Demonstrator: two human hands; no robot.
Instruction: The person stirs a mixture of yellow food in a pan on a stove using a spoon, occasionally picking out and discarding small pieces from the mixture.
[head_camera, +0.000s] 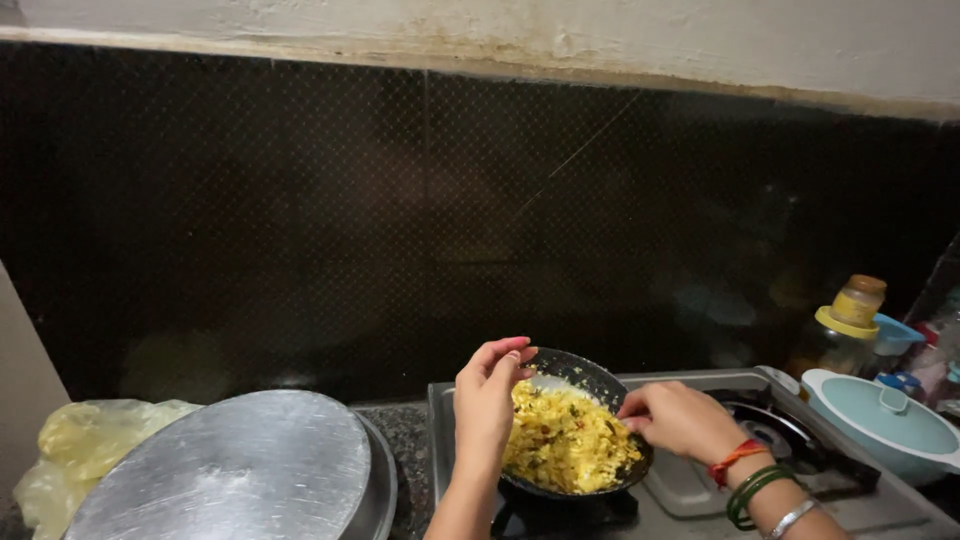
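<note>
My left hand (487, 400) grips the rim at nine o'clock of the small black pan (590, 375), tilted on the stove (690, 490). My right hand (675, 418), fingers curled, scoops the yellow rice (565, 440) at three o'clock. Tilting further could spill rice onto the burner; the hot rim may burn me.

Lower rim of the dark pan (590, 375) and the burner under it were lost in shadow. Steel lid (225, 470) and both forearms ran off the bottom edge. Teal pot (880, 425) was cut by the right edge. Items behind the jar (850, 310) were too dim to identify.
</note>
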